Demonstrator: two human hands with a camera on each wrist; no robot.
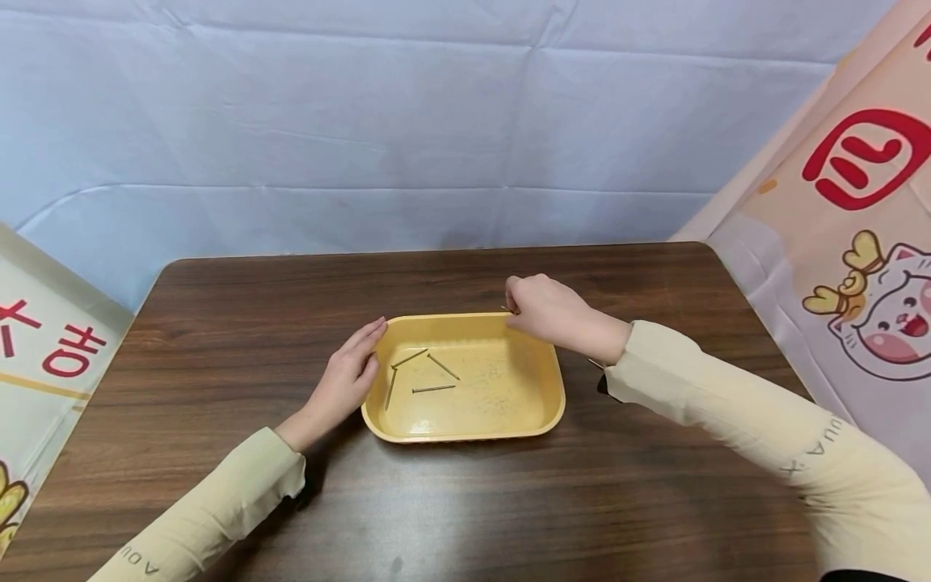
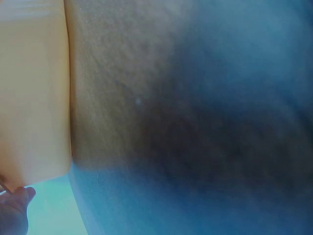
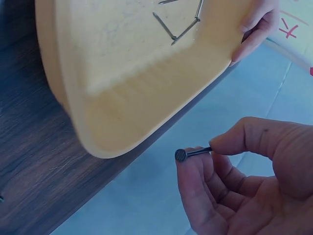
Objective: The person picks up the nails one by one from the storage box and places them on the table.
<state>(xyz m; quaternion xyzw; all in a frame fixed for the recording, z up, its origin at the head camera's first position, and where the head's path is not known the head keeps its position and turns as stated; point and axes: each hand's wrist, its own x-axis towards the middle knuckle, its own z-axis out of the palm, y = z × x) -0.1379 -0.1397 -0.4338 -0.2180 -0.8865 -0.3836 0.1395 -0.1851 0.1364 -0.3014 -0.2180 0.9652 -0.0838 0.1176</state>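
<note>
A yellow plastic tray (image 1: pixel 502 416) rests on the table with several loose nails (image 1: pixel 434 389) lying in its left half. The right hand (image 1: pixel 549 311) is held at the tray's far right rim. Between its thumb and forefinger it pinches a single nail (image 3: pixel 195 152), whose round head points outward in the right wrist view. At the tray's left side, the left hand (image 1: pixel 345 380) lies against the rim with straight fingers, thumb near the inner edge. The left wrist view shows the tray's outer wall (image 2: pixel 34 88) and part of the right hand (image 2: pixel 14 210).
Another nail (image 1: pixel 596 364) lies on the table right of the tray, partly hidden by the right sleeve. The dark wooden table (image 1: pixel 254 323) ends at a pale cloth backdrop (image 1: pixel 349 145). Printed banners (image 1: pixel 858 267) hang at both sides.
</note>
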